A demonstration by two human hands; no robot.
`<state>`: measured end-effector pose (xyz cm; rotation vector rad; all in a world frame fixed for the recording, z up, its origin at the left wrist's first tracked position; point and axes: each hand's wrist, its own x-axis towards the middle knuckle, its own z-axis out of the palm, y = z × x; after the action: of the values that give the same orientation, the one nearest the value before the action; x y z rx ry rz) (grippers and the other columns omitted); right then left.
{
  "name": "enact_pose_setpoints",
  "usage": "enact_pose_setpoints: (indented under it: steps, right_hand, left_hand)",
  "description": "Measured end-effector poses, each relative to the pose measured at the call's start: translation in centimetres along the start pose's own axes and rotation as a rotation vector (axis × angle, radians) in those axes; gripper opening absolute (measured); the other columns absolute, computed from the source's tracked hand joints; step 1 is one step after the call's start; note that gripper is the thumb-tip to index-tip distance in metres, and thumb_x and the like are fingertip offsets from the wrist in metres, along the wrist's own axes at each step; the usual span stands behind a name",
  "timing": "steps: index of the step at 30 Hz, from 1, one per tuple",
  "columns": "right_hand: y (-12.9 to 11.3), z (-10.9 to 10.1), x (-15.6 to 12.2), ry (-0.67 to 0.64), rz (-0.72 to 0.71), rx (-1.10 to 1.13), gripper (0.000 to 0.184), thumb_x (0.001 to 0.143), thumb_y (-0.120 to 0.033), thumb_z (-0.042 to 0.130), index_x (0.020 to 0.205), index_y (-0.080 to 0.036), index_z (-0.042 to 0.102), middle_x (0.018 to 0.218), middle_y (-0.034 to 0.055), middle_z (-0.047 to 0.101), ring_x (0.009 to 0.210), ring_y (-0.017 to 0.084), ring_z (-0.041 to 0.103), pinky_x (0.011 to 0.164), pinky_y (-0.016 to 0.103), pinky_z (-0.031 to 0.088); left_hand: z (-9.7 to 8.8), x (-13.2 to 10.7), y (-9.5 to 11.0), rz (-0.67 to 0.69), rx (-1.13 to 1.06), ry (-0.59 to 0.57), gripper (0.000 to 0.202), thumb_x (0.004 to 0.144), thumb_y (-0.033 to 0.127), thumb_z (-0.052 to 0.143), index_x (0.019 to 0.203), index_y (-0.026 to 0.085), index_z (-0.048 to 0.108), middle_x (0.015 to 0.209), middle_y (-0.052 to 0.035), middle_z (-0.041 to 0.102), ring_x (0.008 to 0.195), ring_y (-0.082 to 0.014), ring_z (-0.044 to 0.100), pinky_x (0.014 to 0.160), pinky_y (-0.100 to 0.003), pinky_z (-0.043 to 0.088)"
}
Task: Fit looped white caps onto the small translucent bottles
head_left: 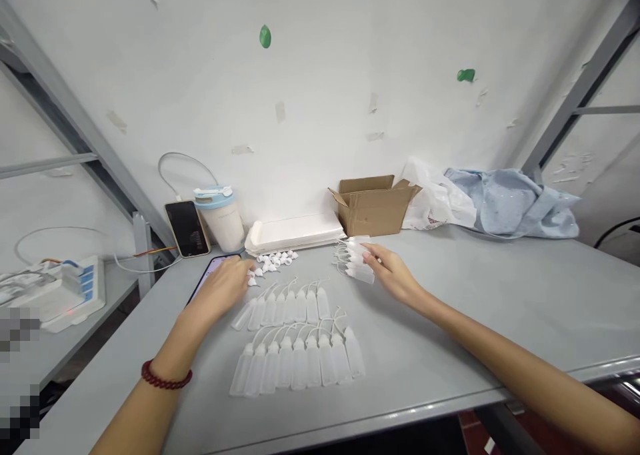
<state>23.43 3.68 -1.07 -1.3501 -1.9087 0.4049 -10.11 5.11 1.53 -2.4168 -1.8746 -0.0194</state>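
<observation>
My left hand [225, 286] is over a phone lying flat [209, 273]. Its fingers are bent together at the left edge of a pile of small white pointed caps [275, 260]; what they pinch, if anything, is hidden. Farther right, my right hand [393, 273] has thumb and finger at the end of a small translucent squeeze bottle [356, 249], in a short stack lying on its side, thin tubes pointing left. Between my arms lie two rows of similar bottles, a back row [290, 307] and a front row [300, 363], each with a thin curved white tube at its top.
Along the wall stand a propped phone [187, 228] on a cable, a cup with a blue lid [225, 223], a white tray-like stack [297, 231], an open cardboard box [376, 209], a white plastic bag [437, 198] and blue cloth [515, 201]. A power strip [75, 291] lies at left.
</observation>
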Motion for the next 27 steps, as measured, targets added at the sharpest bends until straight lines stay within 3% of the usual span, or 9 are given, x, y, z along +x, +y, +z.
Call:
enact_pose_setpoints:
  steps: [6,12,27]
  right_hand:
    - [2.6,0.5,1.4,0.044,0.023,-0.154,0.042,0.087,-0.029,0.036,0.119,-0.009,0.055,0.095,0.0148,0.061,0.091,0.028,0.053,0.082,0.040,0.042]
    - [3.7,0.6,2.0,0.033,-0.025,-0.209,0.038,0.087,-0.024,0.039,0.118,-0.010,0.056,0.090,0.0122,0.059,0.090,0.026,0.051,0.084,0.039,0.041]
    - [4.1,0.4,2.2,0.039,-0.094,-0.219,0.032,0.085,-0.021,0.045,0.113,-0.014,0.060,0.099,0.0117,0.059,0.097,0.026,0.050,0.086,0.038,0.040]
  left_hand:
    - [0.9,0.3,0.0,-0.013,-0.016,-0.033,0.031,0.077,0.015,0.042,0.100,0.016,0.063,0.091,-0.0123,0.065,0.090,-0.0267,0.060,0.076,-0.033,0.043]
    - [0.7,0.2,0.3,-0.025,-0.034,-0.050,0.031,0.076,0.015,0.042,0.098,0.017,0.063,0.094,-0.0110,0.065,0.092,-0.0258,0.059,0.077,-0.032,0.043]
    - [0.7,0.5,0.6,-0.025,-0.048,-0.098,0.029,0.075,0.013,0.043,0.094,0.016,0.065,0.095,-0.0122,0.067,0.094,-0.0258,0.060,0.075,-0.030,0.042]
